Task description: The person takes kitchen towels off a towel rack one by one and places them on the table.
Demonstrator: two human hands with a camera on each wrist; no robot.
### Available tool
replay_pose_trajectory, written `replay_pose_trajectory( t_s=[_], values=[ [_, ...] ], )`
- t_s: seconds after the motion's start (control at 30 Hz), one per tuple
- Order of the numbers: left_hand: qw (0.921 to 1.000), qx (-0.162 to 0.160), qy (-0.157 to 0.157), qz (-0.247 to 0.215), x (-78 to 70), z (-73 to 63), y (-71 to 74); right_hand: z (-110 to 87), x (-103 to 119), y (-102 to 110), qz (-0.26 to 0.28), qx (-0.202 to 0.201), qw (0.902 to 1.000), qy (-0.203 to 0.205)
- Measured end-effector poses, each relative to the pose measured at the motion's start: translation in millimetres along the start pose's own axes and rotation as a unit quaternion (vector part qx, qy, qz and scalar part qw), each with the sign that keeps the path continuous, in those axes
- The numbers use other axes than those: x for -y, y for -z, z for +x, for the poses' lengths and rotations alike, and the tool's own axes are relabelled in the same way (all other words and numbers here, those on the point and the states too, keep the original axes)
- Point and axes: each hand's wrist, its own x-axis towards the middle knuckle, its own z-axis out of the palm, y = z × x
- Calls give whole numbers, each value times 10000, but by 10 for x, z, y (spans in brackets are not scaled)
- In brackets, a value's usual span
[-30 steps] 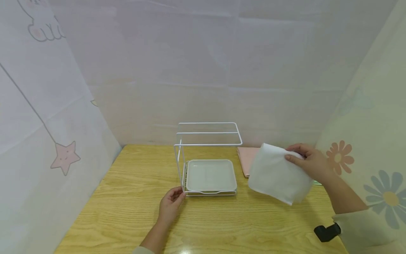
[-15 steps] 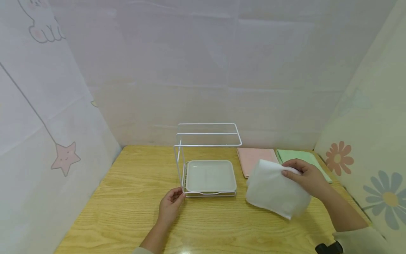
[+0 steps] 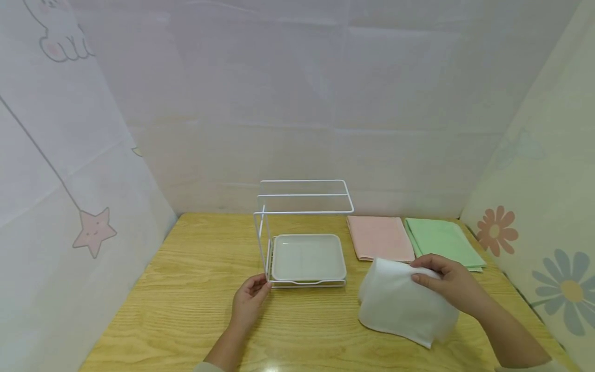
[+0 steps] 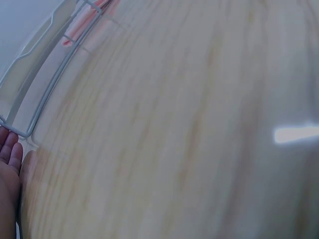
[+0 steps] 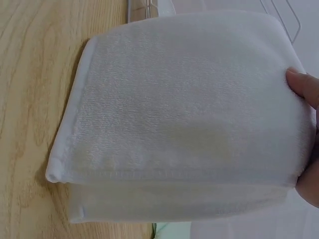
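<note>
My right hand (image 3: 453, 284) pinches the folded top edge of a white towel (image 3: 404, 305), which hangs down over the table right of the rack. In the right wrist view the towel (image 5: 184, 109) fills most of the picture, its terry weave and hemmed edge showing, with the thumb on its near side. My left hand (image 3: 250, 299) holds the front left bottom corner of a white wire rack (image 3: 304, 212). A shallow white tray (image 3: 309, 258) sits in the rack's base. The left wrist view shows fingertips of the left hand (image 4: 9, 154) at the rack's corner.
A folded pink towel (image 3: 378, 237) and a folded green towel (image 3: 443, 243) lie side by side at the back right of the wooden table (image 3: 195, 310). Printed cloth hangs behind and along both sides.
My right hand has lowered the white towel toward the table's front, uncovering the pink and green towels. The left hand has stayed at the rack's corner.
</note>
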Motion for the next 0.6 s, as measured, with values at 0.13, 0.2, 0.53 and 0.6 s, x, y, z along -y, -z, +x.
replay_pose_trajectory(
  t_s=[0.13, 0.2, 0.53, 0.6],
  values=[
    [10000, 12, -78, 17, -9, -2, 0, -39, -7, -56, -15, -28, 9995, 307],
    [9999, 26, -124, 31, -14, -5, 1, -31, -23, -77, -22, -19, 9991, 429],
    [9999, -35, -138, 17, -8, -17, -6, 219, -307, -145, -43, 155, 9999, -5],
    [9999, -9, -124, 39, -12, -16, -4, 278, -378, -160, 11, 193, 9997, -116]
  ],
)
